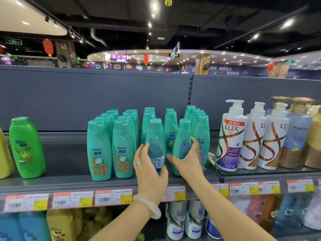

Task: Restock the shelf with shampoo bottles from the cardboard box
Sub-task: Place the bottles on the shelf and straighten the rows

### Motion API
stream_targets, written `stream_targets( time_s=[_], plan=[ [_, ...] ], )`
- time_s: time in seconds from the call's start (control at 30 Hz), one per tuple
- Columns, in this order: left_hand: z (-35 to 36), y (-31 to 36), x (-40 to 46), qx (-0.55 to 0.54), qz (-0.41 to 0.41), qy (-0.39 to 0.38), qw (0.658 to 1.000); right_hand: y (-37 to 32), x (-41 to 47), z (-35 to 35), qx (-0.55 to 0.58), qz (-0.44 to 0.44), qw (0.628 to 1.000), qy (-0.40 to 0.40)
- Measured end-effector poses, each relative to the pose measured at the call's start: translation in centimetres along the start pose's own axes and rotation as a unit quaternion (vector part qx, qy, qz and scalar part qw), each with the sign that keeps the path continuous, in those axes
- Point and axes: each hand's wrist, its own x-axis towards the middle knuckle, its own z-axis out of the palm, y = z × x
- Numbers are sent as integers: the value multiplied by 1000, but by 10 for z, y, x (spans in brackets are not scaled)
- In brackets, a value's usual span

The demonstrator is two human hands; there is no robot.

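1. Supermarket aisle under a dark ceiling with spotlights and red lanterns; far off, a pink neon sign reads "DRINKS" beneath Chinese characters.
2. A grey metal shelf carries the stock, with a strip of red-and-yellow price tags along its front edge; the print on them is too blurred to read.
3. Teal shampoo bottles labelled "Rejoice" with Chinese characters stand in rows at the middle of the shelf, running several deep toward the back panel.
4. The left hand, wearing a ring and a pale bangle at the wrist, has its grip closed around one teal bottle at the shelf front, its back label with barcode and QR code facing out.
5. The right hand has its grip wrapped around a second teal bottle just beside the first, also turned back-side out.
6. To the right stand white pump bottles marked "LUX", one with a red "80g" banner, then a blue bottle reading "PANTENE", cut short by its neighbour.
7. At far left stands a green bottle, its label illegible.
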Motion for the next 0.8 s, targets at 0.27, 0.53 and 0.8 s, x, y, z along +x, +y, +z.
stream_targets(
  time_s=[0.27, 0.53, 0.8],
  plan=[
    [0, 1, 2, 0, 10, 8, 1000, 8, -14, -3, -119, 6, 992, 43],
    [2, -2, -1, -10, -24, -8, 1000, 9, -12, -20, -12, 18, 998, -59],
    [5, -1, -1, -11, -53, -5, 999, 11, -4, -27, -24, 47, 993, -110]
  ],
)
